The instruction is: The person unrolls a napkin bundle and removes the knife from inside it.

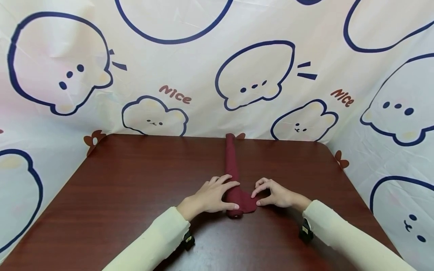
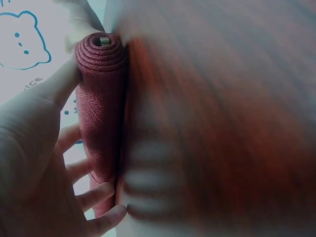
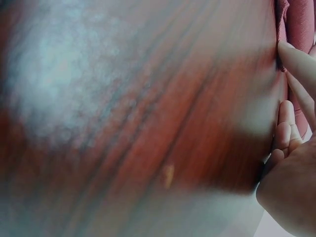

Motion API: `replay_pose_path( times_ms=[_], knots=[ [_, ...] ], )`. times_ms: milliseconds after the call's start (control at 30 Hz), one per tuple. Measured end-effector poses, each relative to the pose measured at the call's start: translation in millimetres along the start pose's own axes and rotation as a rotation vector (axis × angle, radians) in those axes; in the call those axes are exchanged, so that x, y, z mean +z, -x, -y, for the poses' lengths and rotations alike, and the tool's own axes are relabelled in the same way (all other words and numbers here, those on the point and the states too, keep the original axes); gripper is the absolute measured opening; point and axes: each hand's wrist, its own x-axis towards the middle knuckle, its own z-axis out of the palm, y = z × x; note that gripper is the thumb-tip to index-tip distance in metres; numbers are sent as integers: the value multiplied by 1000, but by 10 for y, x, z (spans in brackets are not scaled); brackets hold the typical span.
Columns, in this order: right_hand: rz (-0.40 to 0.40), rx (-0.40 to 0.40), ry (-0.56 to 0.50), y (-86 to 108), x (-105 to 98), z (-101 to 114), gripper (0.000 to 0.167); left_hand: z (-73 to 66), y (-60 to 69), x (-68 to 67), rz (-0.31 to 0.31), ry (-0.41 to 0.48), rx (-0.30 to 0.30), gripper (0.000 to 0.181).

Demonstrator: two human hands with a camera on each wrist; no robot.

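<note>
A dark red cloth (image 1: 231, 160) lies rolled into a long tube, running from the table's far edge towards me. At its near end a loose rounded flap (image 1: 248, 202) spreads out to the right. My left hand (image 1: 211, 196) rests spread along the roll, thumb by the near end and fingers over it. In the left wrist view the coiled end of the roll (image 2: 101, 61) shows several layers and a small shiny piece in its centre. My right hand (image 1: 276, 194) pinches the flap's outer edge between thumb and forefinger; the right wrist view shows only a strip of the cloth (image 3: 300, 22).
The brown wooden table (image 1: 142, 177) reflects light near its front. A pale cloth backdrop (image 1: 200, 75) with cartoon outlines closes in the back and both sides. Each wrist wears a small black device, one under the left sleeve (image 1: 154, 237) and one under the right sleeve (image 1: 346, 229).
</note>
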Motion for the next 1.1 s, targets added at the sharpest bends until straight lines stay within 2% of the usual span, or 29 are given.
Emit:
replay_pose_path(
  times_ms=[267, 900, 1100],
  knots=[
    [14, 8, -15, -15, -17, 21, 18, 41, 40, -12, -5, 0, -5, 74],
    [-12, -3, 2, -10, 9, 20, 19, 122, 141, -17, -12, 22, -25, 74],
    [-12, 0, 5, -6, 1, 9, 19, 123, 135, -32, -1, 27, -24, 76]
  ],
)
